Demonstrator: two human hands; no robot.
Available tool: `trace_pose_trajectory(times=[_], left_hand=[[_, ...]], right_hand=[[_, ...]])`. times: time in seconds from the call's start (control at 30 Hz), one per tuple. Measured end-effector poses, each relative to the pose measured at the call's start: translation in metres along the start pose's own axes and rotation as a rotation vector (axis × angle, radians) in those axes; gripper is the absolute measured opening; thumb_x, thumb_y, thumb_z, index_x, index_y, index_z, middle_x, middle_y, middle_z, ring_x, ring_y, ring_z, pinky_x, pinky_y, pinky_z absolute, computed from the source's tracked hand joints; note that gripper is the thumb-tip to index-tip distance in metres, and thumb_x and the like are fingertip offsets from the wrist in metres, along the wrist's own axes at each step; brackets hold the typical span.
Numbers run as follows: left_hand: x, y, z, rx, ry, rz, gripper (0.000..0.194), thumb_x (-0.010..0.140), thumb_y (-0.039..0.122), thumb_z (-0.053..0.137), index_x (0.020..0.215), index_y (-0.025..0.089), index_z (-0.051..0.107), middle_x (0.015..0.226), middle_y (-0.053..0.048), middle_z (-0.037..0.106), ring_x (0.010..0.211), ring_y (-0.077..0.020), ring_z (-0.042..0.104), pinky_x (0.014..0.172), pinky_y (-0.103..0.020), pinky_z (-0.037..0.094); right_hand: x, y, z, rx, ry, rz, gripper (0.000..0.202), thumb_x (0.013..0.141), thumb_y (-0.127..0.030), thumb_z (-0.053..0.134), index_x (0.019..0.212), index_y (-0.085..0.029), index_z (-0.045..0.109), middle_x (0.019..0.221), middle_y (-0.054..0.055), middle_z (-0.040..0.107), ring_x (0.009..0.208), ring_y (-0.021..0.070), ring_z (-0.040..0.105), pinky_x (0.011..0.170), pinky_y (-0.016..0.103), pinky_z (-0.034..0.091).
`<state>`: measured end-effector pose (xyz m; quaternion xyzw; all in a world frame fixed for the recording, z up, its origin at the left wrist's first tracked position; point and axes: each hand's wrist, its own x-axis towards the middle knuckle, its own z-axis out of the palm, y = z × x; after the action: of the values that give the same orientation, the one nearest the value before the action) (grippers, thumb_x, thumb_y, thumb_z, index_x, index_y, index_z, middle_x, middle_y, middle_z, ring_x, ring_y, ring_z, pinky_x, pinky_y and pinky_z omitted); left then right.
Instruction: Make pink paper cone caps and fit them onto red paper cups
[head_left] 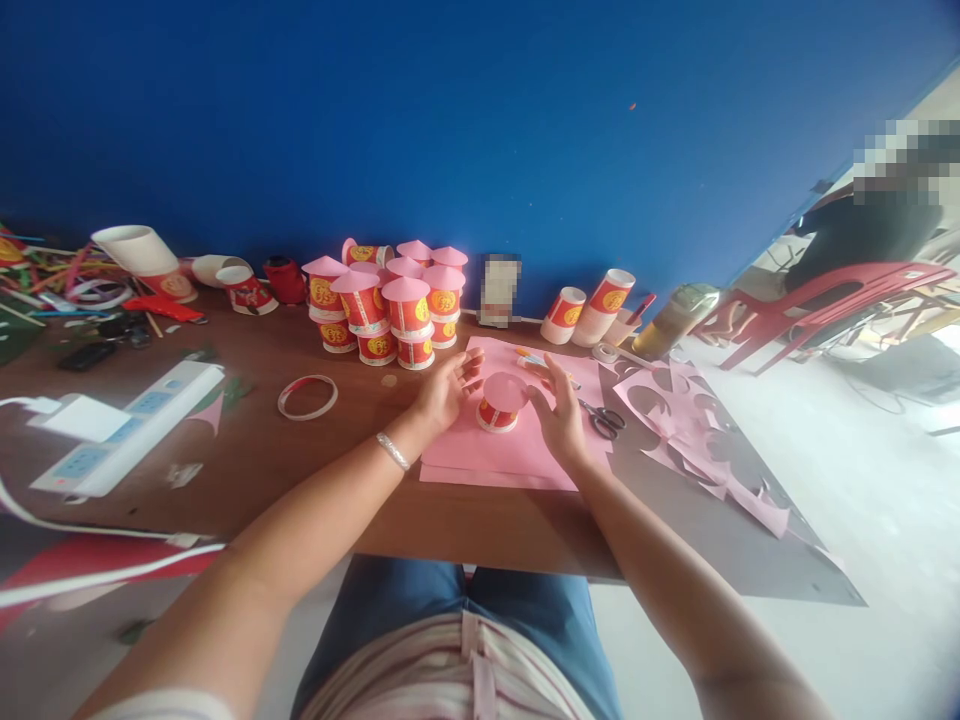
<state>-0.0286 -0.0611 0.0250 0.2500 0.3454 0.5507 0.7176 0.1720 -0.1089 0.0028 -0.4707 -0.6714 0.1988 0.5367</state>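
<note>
A red paper cup [497, 417] with a pink paper cone roof [505, 391] stands on a pink paper sheet [450, 455]. My left hand [448, 388] is at its left side, fingers apart and curved toward the roof. On the other side, my right hand [559, 412] is open with its thumb by the roof's edge; whether it touches the paper I cannot tell. Neither hand grips the cup. Scissors [604, 420] with dark handles lie just right of my right hand, and markers [531, 357] lie behind it.
Several pink-roofed cups [406, 310] are stacked at the back. Pink paper scraps [690, 430] spread at right, near a jar of yellowish liquid [675, 320]. A tape ring [307, 397] and a power strip [135, 430] lie left. A person [862, 225] sits beyond a red chair [817, 305].
</note>
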Motion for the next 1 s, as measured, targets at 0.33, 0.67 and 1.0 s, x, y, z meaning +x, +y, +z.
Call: trace_pose_trajectory(times=[0.33,0.67,1.0], left_hand=[[0.005,-0.008,-0.007,-0.043,0.032,0.118,0.022,0.064,0.010,0.082,0.081,0.015,0.069,0.085,-0.002,0.071,0.082,-0.0109,0.064,0.085,-0.026,0.050],[-0.006,0.000,-0.001,-0.156,-0.100,0.074,0.033,0.066,-0.005,0.073,0.092,0.015,0.071,0.093,0.000,0.071,0.089,-0.0108,0.067,0.094,-0.028,0.049],[-0.019,0.017,0.011,-0.233,-0.095,0.103,0.014,0.082,0.024,0.077,0.091,0.014,0.073,0.092,-0.004,0.072,0.086,-0.0133,0.067,0.095,-0.032,0.052]], right_hand=[[-0.004,0.019,0.002,-0.080,-0.120,0.072,0.060,0.085,-0.018,0.054,0.145,-0.026,0.050,0.138,0.012,0.066,0.124,0.0260,0.066,0.104,0.051,0.057],[-0.007,0.022,0.003,-0.104,-0.148,0.181,0.064,0.085,-0.018,0.056,0.148,-0.029,0.049,0.132,0.010,0.068,0.115,0.0263,0.068,0.103,0.052,0.057],[0.001,0.011,-0.008,-0.150,0.058,-0.037,0.043,0.095,-0.026,0.054,0.138,-0.025,0.058,0.122,0.012,0.070,0.114,0.0266,0.068,0.095,0.050,0.060]])
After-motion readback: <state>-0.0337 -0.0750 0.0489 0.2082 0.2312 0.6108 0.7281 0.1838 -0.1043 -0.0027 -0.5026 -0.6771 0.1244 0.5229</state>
